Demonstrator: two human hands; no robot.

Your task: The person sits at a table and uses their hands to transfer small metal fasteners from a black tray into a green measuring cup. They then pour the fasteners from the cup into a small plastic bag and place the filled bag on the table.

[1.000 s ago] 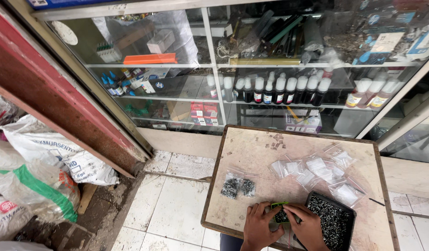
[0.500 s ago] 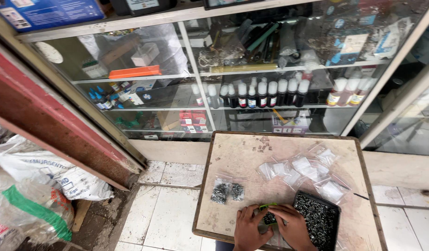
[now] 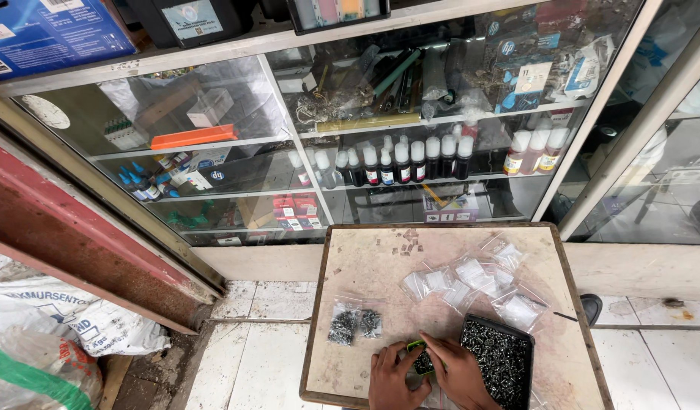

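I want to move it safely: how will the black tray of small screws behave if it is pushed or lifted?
The tray looks heaped with small dark metal parts, so it is probably heavy for its size. It is shallow, so tilting may spill them. It sits flat on the table, so it would likely slide, not roll.

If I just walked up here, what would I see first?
Probably the black tray full of small dark screws at the near right of the little table, with both hands, left hand and right hand, beside it. Behind stands a row of bottles in the glass cabinet.
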